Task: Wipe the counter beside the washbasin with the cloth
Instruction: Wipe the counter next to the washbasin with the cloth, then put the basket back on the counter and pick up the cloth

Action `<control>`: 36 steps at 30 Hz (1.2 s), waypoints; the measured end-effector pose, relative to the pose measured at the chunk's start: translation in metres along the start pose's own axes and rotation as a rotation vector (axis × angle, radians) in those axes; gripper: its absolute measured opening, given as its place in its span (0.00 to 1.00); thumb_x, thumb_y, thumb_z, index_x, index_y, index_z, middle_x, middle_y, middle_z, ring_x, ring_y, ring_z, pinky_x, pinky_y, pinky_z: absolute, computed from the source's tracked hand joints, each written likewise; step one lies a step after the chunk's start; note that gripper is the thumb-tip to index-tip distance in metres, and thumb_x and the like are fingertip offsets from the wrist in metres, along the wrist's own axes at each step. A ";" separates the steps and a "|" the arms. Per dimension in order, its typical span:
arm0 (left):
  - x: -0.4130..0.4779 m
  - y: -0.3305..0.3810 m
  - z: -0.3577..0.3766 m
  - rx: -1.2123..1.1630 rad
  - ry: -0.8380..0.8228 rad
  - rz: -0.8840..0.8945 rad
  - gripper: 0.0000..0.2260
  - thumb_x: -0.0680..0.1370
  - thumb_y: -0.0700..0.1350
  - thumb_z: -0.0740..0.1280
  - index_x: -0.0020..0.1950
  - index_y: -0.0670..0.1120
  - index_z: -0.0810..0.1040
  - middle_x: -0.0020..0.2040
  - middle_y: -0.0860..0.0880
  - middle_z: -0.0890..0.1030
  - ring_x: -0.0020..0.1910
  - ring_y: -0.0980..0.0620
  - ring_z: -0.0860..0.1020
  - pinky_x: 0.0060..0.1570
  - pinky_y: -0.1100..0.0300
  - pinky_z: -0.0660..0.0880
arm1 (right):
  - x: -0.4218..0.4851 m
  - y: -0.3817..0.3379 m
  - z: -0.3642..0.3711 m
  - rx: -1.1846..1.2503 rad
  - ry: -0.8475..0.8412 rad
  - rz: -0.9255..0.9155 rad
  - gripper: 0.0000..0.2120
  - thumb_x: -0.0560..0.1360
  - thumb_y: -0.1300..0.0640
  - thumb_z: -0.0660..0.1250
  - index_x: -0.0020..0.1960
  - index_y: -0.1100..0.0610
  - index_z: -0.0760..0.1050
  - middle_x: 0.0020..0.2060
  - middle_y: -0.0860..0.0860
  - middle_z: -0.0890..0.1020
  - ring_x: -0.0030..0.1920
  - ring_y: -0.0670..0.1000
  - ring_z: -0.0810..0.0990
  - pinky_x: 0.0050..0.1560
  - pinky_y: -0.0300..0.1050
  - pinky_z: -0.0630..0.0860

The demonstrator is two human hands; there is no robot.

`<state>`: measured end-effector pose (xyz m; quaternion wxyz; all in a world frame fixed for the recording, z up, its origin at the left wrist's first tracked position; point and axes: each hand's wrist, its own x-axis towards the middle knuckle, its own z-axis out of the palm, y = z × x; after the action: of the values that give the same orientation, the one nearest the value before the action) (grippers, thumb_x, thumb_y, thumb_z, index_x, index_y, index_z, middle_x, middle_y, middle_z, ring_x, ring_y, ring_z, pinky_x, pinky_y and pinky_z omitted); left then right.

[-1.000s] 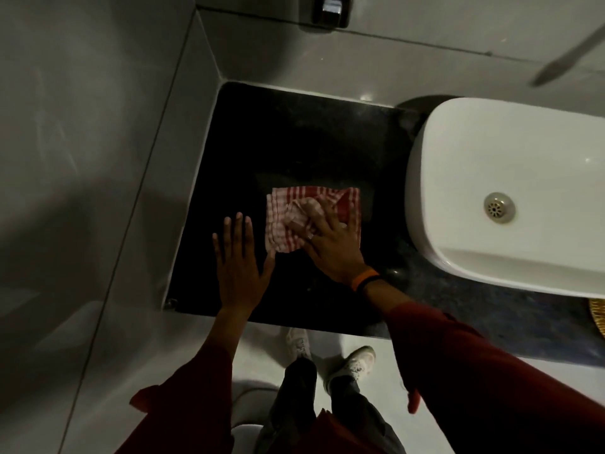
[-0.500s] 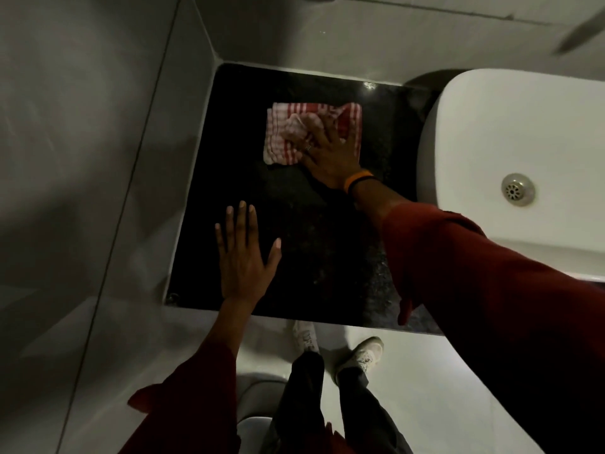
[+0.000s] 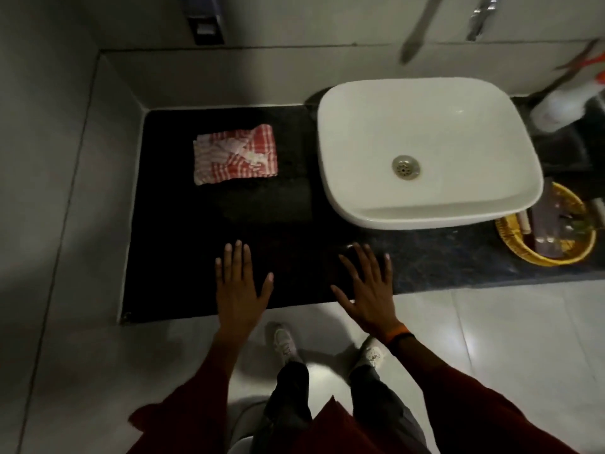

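A red and white checked cloth (image 3: 236,154) lies crumpled on the black counter (image 3: 170,231), toward its back, left of the white washbasin (image 3: 425,149). No hand touches the cloth. My left hand (image 3: 240,283) lies flat with fingers spread at the counter's front edge. My right hand (image 3: 368,286), with an orange and black band at the wrist, rests flat and spread on the front edge below the basin's left corner. Both hands hold nothing.
Grey tiled walls close off the counter at the left and back. A yellow basket (image 3: 550,227) with small items sits right of the basin, a white spray bottle (image 3: 566,106) behind it. A tap (image 3: 481,18) hangs above. My shoes (image 3: 284,342) stand on the tiled floor.
My right hand let go of the cloth and drew back to the counter's front edge. The cloth stays at the back. The view pulled back and shows the whole basin.
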<state>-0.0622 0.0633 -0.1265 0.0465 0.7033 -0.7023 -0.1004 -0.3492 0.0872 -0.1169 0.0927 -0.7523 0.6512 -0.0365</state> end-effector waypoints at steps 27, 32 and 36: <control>0.089 0.579 0.031 -0.663 -0.338 0.030 0.14 0.82 0.43 0.61 0.68 0.43 0.70 0.63 0.40 0.78 0.62 0.42 0.78 0.58 0.57 0.72 | 0.007 0.466 -0.141 0.537 0.365 0.828 0.16 0.85 0.55 0.56 0.68 0.62 0.72 0.62 0.61 0.80 0.64 0.60 0.80 0.66 0.56 0.77; 0.064 0.553 0.024 -0.696 -0.408 0.061 0.09 0.81 0.40 0.63 0.61 0.41 0.74 0.49 0.41 0.83 0.49 0.41 0.84 0.49 0.52 0.82 | -0.029 0.431 -0.146 0.606 0.451 0.801 0.19 0.86 0.49 0.51 0.58 0.60 0.75 0.48 0.51 0.81 0.49 0.48 0.82 0.55 0.48 0.79; 0.020 0.496 0.015 -0.673 -0.388 0.007 0.08 0.81 0.43 0.63 0.56 0.40 0.77 0.47 0.38 0.84 0.47 0.40 0.84 0.48 0.51 0.80 | -0.076 0.371 -0.134 0.624 0.441 0.726 0.13 0.87 0.53 0.51 0.54 0.52 0.74 0.45 0.49 0.81 0.45 0.48 0.80 0.50 0.50 0.81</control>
<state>-0.5504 0.0398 -0.0402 0.1411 0.6144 -0.6281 -0.4562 -0.7448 0.0995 -0.0503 0.1797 -0.3895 0.8321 -0.3516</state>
